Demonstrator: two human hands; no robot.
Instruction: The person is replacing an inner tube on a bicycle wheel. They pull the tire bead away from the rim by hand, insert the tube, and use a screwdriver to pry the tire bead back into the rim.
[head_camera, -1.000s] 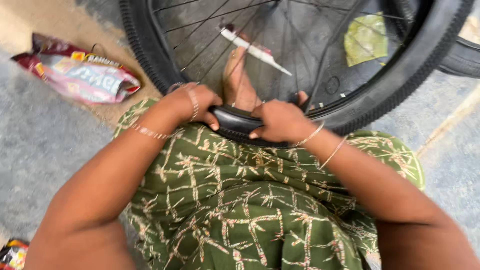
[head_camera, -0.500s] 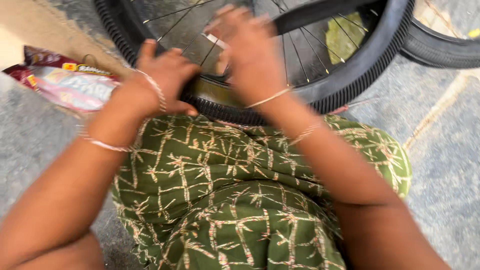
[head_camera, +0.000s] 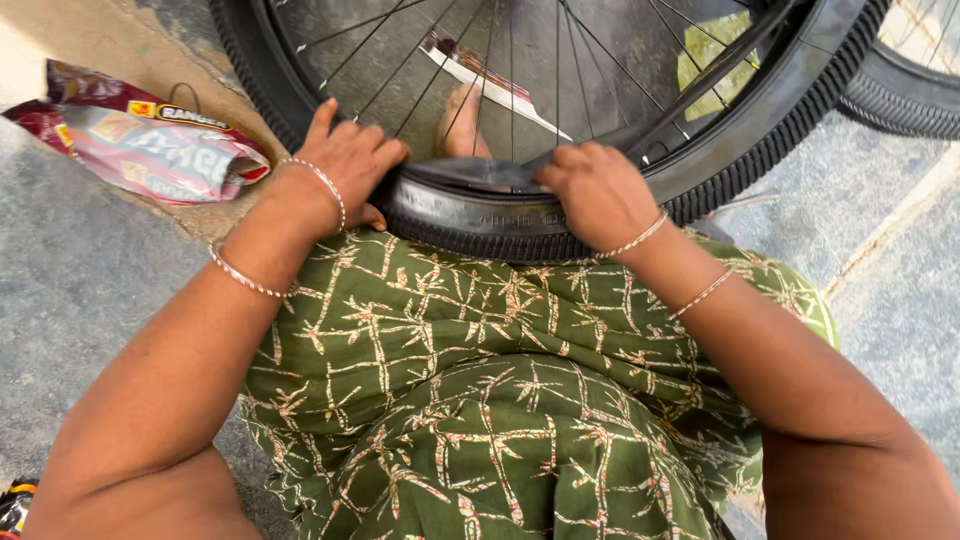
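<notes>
Tyre (head_camera: 480, 215) now pressed again by both lowered hands.

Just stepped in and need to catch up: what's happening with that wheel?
A person seated on the ground in a green patterned garment works on a bicycle wheel's tyre resting against their lap. The left hand presses on the tyre's edge, while the right hand grips the black rubber at the rim. A red snack packet lies to the left, and a second tyre is at the upper right.
</notes>
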